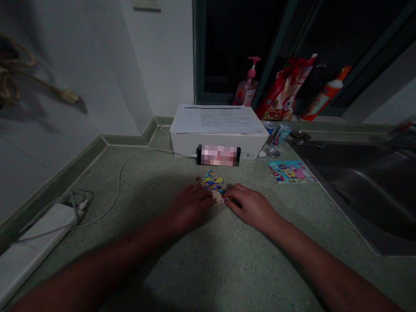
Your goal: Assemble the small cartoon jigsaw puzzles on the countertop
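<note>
A small cluster of colourful jigsaw pieces lies on the speckled green countertop, just in front of my fingertips. My left hand rests palm down with its fingers curled onto the near edge of the pieces. My right hand meets it from the right, fingertips pinched against the same pieces. What exactly sits between the fingertips is too small and dark to make out.
A white box with a printed sheet stands behind, a phone leaning on it. A colourful picture card lies right. A steel sink fills the right side. A power strip and cable lie left. Bottles stand on the sill.
</note>
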Demonstrator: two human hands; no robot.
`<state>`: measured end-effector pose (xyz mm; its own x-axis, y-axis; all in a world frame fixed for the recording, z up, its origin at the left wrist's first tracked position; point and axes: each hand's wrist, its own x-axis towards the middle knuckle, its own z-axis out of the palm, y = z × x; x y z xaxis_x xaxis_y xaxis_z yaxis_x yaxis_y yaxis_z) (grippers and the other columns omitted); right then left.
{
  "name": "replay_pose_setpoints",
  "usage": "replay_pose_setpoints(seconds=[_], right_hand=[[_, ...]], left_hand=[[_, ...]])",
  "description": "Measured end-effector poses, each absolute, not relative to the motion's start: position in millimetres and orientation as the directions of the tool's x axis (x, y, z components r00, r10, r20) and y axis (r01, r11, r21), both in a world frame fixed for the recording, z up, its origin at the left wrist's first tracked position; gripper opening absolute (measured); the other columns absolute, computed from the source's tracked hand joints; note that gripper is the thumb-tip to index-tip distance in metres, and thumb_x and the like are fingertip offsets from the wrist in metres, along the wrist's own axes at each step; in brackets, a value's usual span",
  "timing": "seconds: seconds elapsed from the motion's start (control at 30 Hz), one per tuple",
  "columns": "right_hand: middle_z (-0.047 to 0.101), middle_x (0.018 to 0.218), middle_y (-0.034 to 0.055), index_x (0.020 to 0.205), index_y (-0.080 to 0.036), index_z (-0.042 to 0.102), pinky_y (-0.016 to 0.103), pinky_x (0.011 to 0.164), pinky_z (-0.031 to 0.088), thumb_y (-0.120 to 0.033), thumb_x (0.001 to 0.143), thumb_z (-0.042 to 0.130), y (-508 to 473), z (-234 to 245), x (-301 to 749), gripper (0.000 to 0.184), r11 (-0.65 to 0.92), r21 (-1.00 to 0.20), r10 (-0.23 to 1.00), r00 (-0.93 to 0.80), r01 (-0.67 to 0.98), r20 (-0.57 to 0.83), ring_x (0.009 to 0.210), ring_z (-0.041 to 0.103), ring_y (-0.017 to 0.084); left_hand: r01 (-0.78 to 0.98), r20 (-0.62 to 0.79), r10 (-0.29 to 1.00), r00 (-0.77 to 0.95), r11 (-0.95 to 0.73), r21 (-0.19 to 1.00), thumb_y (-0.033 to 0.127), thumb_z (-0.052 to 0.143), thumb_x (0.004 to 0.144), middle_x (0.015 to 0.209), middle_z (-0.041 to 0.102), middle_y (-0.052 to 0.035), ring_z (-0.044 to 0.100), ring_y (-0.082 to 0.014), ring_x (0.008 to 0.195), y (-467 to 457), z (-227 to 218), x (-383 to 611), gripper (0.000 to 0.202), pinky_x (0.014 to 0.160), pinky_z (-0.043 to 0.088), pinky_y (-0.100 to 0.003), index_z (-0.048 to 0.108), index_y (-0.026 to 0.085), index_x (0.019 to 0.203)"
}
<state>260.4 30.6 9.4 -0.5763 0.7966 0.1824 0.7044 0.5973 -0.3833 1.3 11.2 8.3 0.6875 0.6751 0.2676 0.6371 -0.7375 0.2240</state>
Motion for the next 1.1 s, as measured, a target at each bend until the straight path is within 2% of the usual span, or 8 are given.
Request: replay_pose_setpoints(seconds=[0.1, 0.17, 0.3, 0.37, 0.53, 0.77, 0.93, 1.1], right_hand=[[0.076, 0.107, 0.0091, 0.11, -0.024, 0.075, 0.043, 0.085, 0.063, -0.022, 0.103, 0.063, 30.5, 9.0, 259.3, 0.014, 0.592, -0.395, 0.802, -0.559, 0.702, 0.21, 0.098, 0.077, 0.028], [0.076, 0.117, 0.0119, 0.117, -0.023, 0.074, 0.047, 0.093, 0.063, -0.027, 0.101, 0.069, 29.8, 8.4, 259.5, 0.018, 0.611, -0.413, 0.789, -0.557, 0.675, 0.259, 0.107, 0.076, 0.031], [0.07, 0.144, 0.0179, 0.138, -0.024, 0.069, 0.059, 0.11, 0.057, -0.035, 0.095, 0.08, 28.8, 3.1, 259.2, 0.045, 0.661, -0.413, 0.75, -0.574, 0.627, 0.328, 0.131, 0.068, 0.038], [0.071, 0.143, 0.0172, 0.138, -0.025, 0.069, 0.06, 0.11, 0.057, -0.034, 0.097, 0.078, 29.6, -0.2, 258.1, 0.043, 0.671, -0.401, 0.741, -0.587, 0.624, 0.325, 0.131, 0.068, 0.038], [0.078, 0.131, 0.0134, 0.128, -0.026, 0.075, 0.057, 0.106, 0.061, -0.027, 0.104, 0.067, 34.9, -3.8, 254.1, 0.025, 0.676, -0.382, 0.736, -0.599, 0.63, 0.316, 0.122, 0.072, 0.034], [0.078, 0.13, 0.0115, 0.125, -0.027, 0.076, 0.053, 0.104, 0.062, -0.023, 0.106, 0.058, 38.4, -3.8, 252.2, 0.026, 0.689, -0.378, 0.725, -0.587, 0.618, 0.361, 0.122, 0.073, 0.031], [0.078, 0.127, 0.011, 0.126, -0.027, 0.075, 0.055, 0.104, 0.062, -0.024, 0.104, 0.061, 37.0, 9.5, 264.4, 0.026, 0.629, -0.355, 0.774, -0.517, 0.691, 0.365, 0.119, 0.074, 0.033], [0.078, 0.124, 0.0137, 0.121, -0.025, 0.075, 0.057, 0.1, 0.064, -0.021, 0.1, 0.065, 37.9, 13.9, 277.5, 0.023, 0.593, -0.305, 0.805, -0.534, 0.745, 0.259, 0.116, 0.075, 0.036]], left_hand=[[0.737, 0.293, 0.786, 0.545, -0.615, 0.28, 0.025, 0.06, 0.108, 0.133, 0.075, -0.0098, 0.069, -0.0328, 0.126, 10.6, 9.9, -2.5, 0.023, 0.111, 0.057, -0.057, 0.074, 0.028, 0.126], [0.788, 0.303, 0.841, 0.449, -0.532, 0.31, 0.032, 0.063, 0.107, 0.144, 0.071, -0.0116, 0.065, -0.0348, 0.134, 9.8, 10.4, -5.4, 0.031, 0.117, 0.054, -0.059, 0.07, 0.028, 0.136], [0.834, 0.27, 0.887, 0.374, -0.449, 0.321, 0.041, 0.068, 0.104, 0.157, 0.061, -0.0173, 0.059, -0.0361, 0.144, 7.5, 11.9, -9.1, 0.051, 0.124, 0.049, -0.056, 0.059, 0.017, 0.149], [0.832, 0.241, 0.887, 0.393, -0.455, 0.318, 0.043, 0.067, 0.106, 0.156, 0.063, -0.0172, 0.059, -0.0345, 0.144, 6.6, 12.9, -8.1, 0.052, 0.125, 0.048, -0.053, 0.059, 0.014, 0.148], [0.823, 0.234, 0.878, 0.419, -0.475, 0.312, 0.039, 0.066, 0.108, 0.152, 0.067, -0.0157, 0.063, -0.034, 0.14, 10.1, 8.7, -1.7, 0.046, 0.123, 0.051, -0.053, 0.063, 0.014, 0.146], [0.747, 0.258, 0.844, 0.471, -0.537, 0.392, 0.028, 0.067, 0.105, 0.153, 0.067, -0.0107, 0.062, -0.0299, 0.143, 17.5, 0.6, -3.2, 0.037, 0.125, 0.051, -0.052, 0.066, 0.026, 0.142], [0.792, 0.239, 0.879, 0.412, -0.475, 0.382, 0.024, 0.07, 0.102, 0.153, 0.067, -0.0131, 0.063, -0.0299, 0.141, 12.0, 12.4, -8.4, 0.043, 0.124, 0.051, -0.049, 0.065, 0.018, 0.144], [0.821, 0.207, 0.885, 0.417, -0.464, 0.331, 0.023, 0.068, 0.103, 0.146, 0.071, -0.0131, 0.067, -0.031, 0.135, 11.9, 15.8, -11.7, 0.035, 0.121, 0.053, -0.051, 0.07, 0.017, 0.137]])
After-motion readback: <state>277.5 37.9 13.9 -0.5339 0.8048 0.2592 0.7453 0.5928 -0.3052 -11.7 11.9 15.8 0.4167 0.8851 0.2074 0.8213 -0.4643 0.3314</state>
